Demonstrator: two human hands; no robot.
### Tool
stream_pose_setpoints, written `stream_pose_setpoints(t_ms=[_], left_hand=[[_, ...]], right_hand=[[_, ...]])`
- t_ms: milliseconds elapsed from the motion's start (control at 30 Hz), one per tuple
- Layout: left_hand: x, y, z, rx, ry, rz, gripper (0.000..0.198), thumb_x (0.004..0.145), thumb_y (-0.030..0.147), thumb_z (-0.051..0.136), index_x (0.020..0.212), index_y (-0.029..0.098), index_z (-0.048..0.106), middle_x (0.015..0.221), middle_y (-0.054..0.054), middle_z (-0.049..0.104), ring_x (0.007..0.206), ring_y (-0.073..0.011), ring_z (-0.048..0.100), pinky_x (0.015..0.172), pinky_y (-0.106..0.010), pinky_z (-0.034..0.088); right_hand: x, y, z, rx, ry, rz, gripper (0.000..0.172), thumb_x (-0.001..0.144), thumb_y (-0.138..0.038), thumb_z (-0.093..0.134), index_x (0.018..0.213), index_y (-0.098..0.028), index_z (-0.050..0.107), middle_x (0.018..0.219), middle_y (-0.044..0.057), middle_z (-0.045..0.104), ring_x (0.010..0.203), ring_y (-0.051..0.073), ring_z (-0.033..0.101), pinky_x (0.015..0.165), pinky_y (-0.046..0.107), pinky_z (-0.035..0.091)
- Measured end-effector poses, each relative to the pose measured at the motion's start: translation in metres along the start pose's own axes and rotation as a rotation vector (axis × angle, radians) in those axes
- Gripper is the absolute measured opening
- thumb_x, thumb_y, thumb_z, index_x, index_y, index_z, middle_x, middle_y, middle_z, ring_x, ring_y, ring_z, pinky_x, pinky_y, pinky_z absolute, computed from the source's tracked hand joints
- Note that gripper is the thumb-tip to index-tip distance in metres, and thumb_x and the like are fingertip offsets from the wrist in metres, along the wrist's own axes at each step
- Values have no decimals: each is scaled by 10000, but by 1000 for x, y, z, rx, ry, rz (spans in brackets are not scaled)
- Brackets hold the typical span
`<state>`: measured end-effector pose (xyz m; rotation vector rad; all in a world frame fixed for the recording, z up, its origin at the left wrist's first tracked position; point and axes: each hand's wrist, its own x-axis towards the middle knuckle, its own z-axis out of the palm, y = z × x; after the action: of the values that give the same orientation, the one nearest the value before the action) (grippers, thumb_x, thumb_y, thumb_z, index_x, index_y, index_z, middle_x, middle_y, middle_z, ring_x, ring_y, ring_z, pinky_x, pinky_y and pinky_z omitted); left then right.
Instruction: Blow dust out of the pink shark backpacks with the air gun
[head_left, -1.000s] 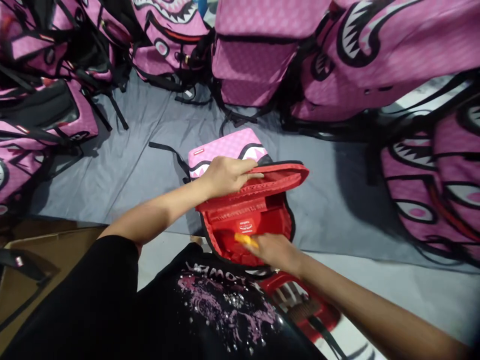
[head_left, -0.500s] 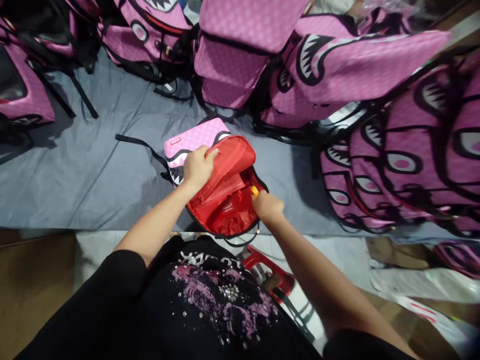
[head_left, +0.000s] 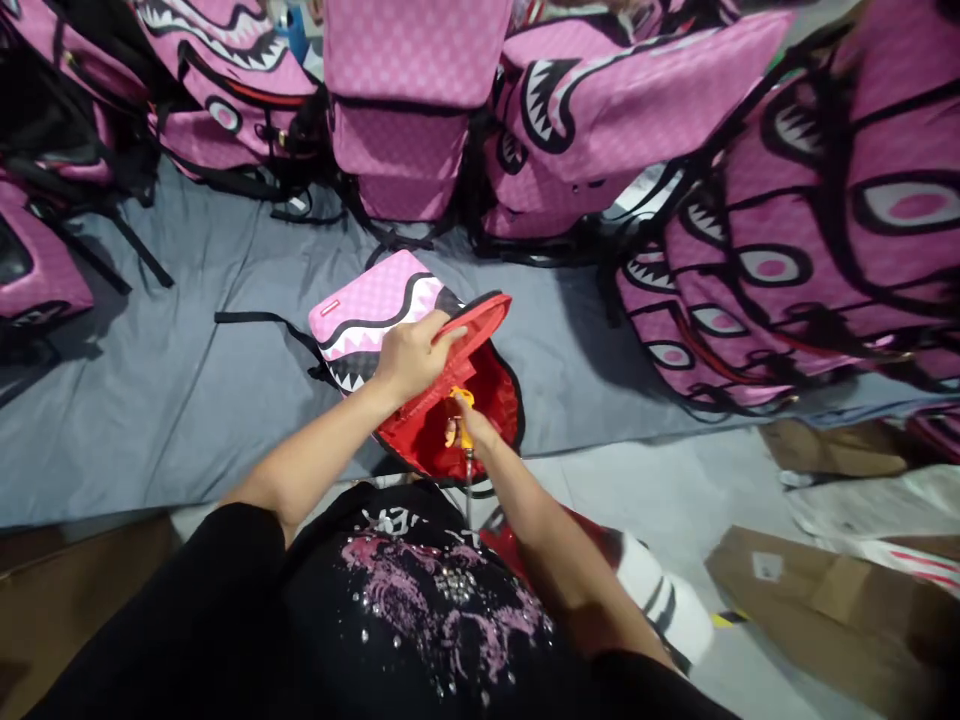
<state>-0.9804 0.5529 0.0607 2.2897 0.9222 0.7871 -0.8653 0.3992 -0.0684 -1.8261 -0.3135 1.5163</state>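
A pink backpack (head_left: 375, 305) printed with a shark mouth lies on a grey cloth (head_left: 187, 390) in front of me. Its flap stands open and shows the red lining (head_left: 491, 385). My left hand (head_left: 412, 355) grips the rim of the open red flap (head_left: 480, 320) and holds it up. My right hand (head_left: 472, 428) sits inside the red opening, closed on a small yellow-handled tool (head_left: 461, 420) whose thin metal end points down toward me.
Several more pink shark-mouth backpacks (head_left: 600, 110) are piled along the back and right (head_left: 810, 250), with others at the left (head_left: 37, 260). Flattened cardboard (head_left: 825, 600) lies on the floor at lower right. A red stool (head_left: 510, 545) shows under me.
My view has shifted, so the backpack sits more left. My right hand has moved from the opening's right edge into its middle, and the yellow tool now shows upright in it. The flap is folded more closed.
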Motion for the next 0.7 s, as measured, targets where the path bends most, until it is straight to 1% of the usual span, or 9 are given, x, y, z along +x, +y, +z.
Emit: stream_pose_setpoints(t_ms=[67,133,167,233,333,467,567,633,700], left_hand=[[5,-5,0,25,17,42,351,965,470,479,802,195,624,600,11,565,548,-124,509,574,-241,319],[12,-14,-1,41,61,82,390,973,495,451,819,187,634,607,5,569,539,-118,502,570,-242,328],[16,-18,-3,52,80,106,410,975,510,439,827,185,639,615,1,574,540,-116,502,569,-243,330],[23,-22,-5,82,89,163,447,974,543,421,830,184,645,637,-7,590,550,-112,507,572,-244,336],[30,-20,-5,116,44,265,475,972,562,416,806,180,646,633,-10,598,551,-108,510,576,-244,344],[34,-17,-2,103,56,367,490,975,554,424,744,170,624,582,-1,574,524,-101,511,556,-238,339],[38,-18,0,100,80,423,488,977,553,423,755,168,624,566,8,571,513,-97,523,539,-232,331],[39,-16,2,109,72,468,483,980,549,419,773,169,633,564,9,578,511,-96,536,527,-231,326],[37,-12,6,116,34,540,477,983,541,420,771,172,635,567,7,585,515,-99,551,521,-235,325]], right_hand=[[3,9,13,118,-107,10,580,933,-731,239,757,-221,452,441,-87,312,364,95,344,387,205,329],[1,20,19,216,-204,-1,553,944,-707,264,796,-219,477,435,-111,228,353,87,255,387,194,298],[0,25,19,279,-252,-12,520,953,-680,294,814,-218,489,434,-114,212,352,86,230,384,190,281],[-1,33,17,412,-318,-38,455,960,-626,348,817,-217,488,432,-115,209,352,83,213,380,181,250],[3,37,13,534,-350,-63,411,930,-604,438,793,-217,466,427,-118,232,346,75,228,373,179,237],[5,37,11,529,-357,-66,471,821,-670,570,767,-214,467,406,-124,255,333,66,265,367,182,246],[1,37,11,486,-368,-53,515,751,-698,633,744,-206,482,390,-124,266,325,59,272,352,181,230],[-3,33,7,435,-379,-24,520,735,-693,660,737,-195,509,386,-120,283,323,58,286,343,181,235],[-6,23,-3,367,-402,27,488,735,-636,710,726,-176,549,385,-103,329,323,67,324,335,193,264]])
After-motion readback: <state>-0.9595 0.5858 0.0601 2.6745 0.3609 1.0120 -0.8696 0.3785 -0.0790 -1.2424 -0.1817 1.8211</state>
